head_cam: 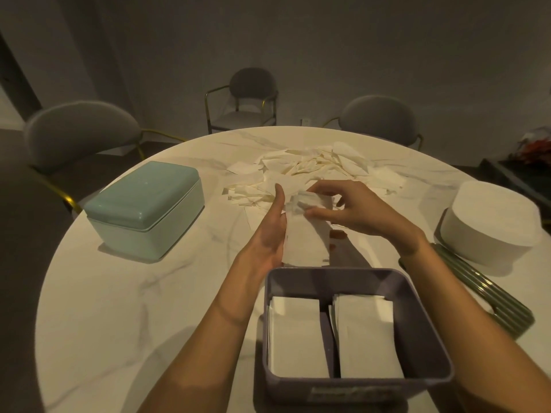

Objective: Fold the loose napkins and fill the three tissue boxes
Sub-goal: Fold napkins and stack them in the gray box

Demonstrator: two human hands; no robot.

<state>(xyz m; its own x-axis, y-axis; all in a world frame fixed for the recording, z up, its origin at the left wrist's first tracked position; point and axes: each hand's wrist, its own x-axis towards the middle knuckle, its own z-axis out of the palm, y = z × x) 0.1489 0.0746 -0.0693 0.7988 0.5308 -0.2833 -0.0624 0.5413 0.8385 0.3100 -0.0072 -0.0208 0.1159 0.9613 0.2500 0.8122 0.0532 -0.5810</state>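
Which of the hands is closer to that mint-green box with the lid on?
The left. The left hand lies flat against the napkin, just right of the mint-green box. The right hand pinches the napkin's far side, farther away.

1. Two bare forearms enter from the 6 o'clock edge, with no sleeves showing on either
2. The left hand, toward 9 o'clock of the pair, wears no ring, watch or glove
3. The right hand, toward 3 o'clock, is equally unadorned, its wrist bare
4. Fingernails look short and unpainted
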